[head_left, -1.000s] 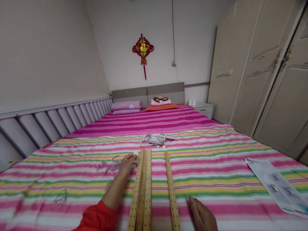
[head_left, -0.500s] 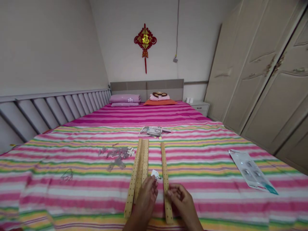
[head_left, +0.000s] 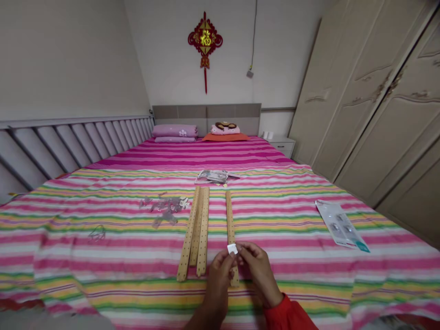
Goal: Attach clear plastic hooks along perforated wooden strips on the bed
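Over the single wooden strip (head_left: 229,215), my two hands meet at a small flat white piece (head_left: 232,248). My left hand (head_left: 220,270) pinches its lower edge between thumb and finger. The fingertips of my right hand (head_left: 256,266), pressed together, grip its right edge. Beneath them the strip, dotted with small holes, lies lengthwise on the striped sheet, partly hidden by my hands. To the left, several more perforated wooden strips (head_left: 203,229) lie side by side. What the white piece is cannot be made out.
Small clear packets (head_left: 168,213) are scattered left of the strips, with a thin looped item (head_left: 97,233) farther left. A pile of packaging (head_left: 216,176) lies beyond the strips. On the right is a clear blister pack (head_left: 342,224). A slatted rail (head_left: 68,142) borders the bed's left side.
My left hand has brought the white piece right, over the single strip. My right hand has left the strip's side and come up to the piece. The view has shifted slightly.
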